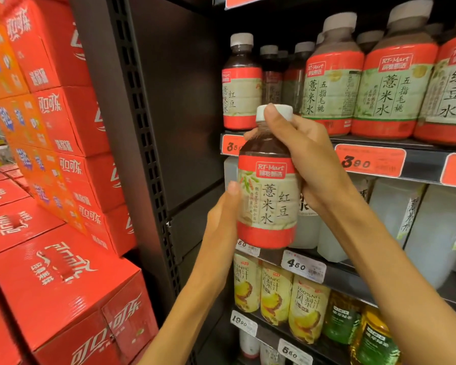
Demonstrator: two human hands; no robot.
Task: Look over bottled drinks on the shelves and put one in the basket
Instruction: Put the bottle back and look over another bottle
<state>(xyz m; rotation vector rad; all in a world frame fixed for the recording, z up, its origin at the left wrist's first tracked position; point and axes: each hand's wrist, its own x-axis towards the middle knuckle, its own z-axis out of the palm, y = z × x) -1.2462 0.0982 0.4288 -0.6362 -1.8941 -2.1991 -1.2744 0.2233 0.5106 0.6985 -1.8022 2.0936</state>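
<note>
While my right hand [295, 151] grips the neck of the dark plastic bottle with the red and pale green label [267, 196], it stands upright in front of the black shelf [419, 164]. My left hand [225, 214] holds its lower side. No basket is visible; open room lies below the bottle, toward me.

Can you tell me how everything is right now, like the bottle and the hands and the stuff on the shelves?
Held bottle: off the shelf, upright, white cap on, label facing the camera.
Right hand: grips the bottle's neck and cap.
Left hand: holds the bottle's lower side.
Shelf bottles: standing upright, capped.
Yellow juice bottles: standing in a row on a lower shelf.
Red cartons: stacked, closed.
Basket: not in view.
</note>
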